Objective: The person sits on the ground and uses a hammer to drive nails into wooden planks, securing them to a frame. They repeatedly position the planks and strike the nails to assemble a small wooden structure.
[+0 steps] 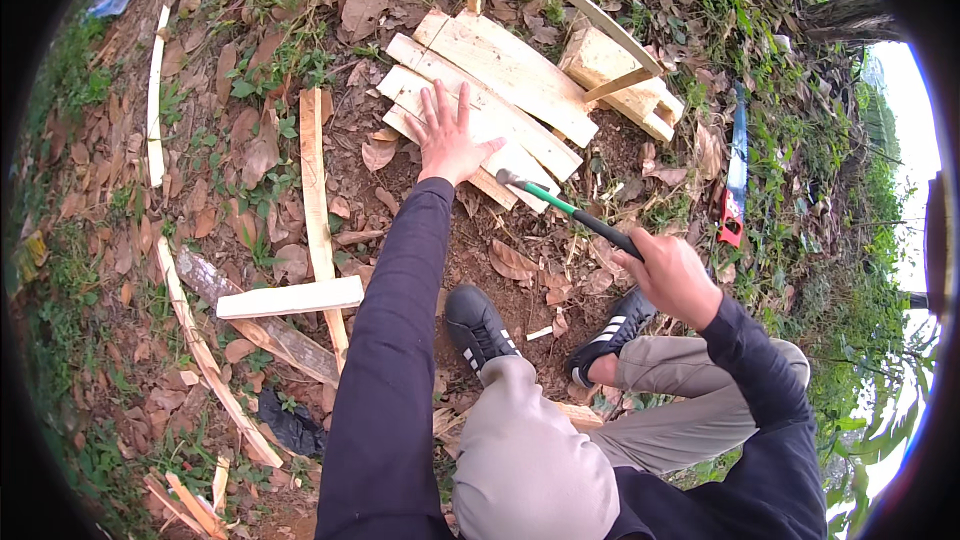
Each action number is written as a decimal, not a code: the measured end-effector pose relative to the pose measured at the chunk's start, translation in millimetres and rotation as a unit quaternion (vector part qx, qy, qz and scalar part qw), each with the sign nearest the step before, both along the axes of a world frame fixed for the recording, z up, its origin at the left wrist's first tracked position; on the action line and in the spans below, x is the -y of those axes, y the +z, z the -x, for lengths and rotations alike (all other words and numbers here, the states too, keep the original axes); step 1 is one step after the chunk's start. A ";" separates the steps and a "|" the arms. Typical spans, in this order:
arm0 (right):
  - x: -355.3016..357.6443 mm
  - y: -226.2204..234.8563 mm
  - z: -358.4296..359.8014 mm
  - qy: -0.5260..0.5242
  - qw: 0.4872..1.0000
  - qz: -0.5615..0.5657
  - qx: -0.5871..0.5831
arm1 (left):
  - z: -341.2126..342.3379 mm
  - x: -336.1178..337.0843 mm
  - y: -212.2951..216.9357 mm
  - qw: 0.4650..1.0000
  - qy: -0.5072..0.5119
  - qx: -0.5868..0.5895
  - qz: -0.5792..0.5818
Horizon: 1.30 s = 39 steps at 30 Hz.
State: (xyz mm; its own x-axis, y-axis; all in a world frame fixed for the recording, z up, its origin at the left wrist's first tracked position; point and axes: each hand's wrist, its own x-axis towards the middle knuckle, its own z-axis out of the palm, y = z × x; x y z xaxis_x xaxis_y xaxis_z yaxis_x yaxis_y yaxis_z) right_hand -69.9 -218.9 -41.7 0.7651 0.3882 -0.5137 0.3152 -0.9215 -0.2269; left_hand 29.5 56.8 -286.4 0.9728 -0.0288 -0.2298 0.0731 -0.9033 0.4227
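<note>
With left fingers point(443, 103) spread over wooden planks point(500, 118) slanting far-left to near-right, gripping in right fingers point(632, 265) a green-and-black hammer point(572, 212) (head near left thumb).

Head-worn fisheye — facing down, near both hands point(453, 147)

The hammer handle point(579, 213) is green and black, planks point(512, 72) cream, shoes point(472, 316) white-striped black.

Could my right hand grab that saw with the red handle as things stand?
Probably not yet: the right hand is closed around the hammer. Otherwise the way looks free, with nothing apparent over the handle of the saw.
</note>
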 end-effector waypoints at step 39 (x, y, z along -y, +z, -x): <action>-17.0 -134.7 49.7 -0.236 0.967 -0.094 -0.032 | -10.1 41.4 -26.1 0.956 0.167 0.228 -0.072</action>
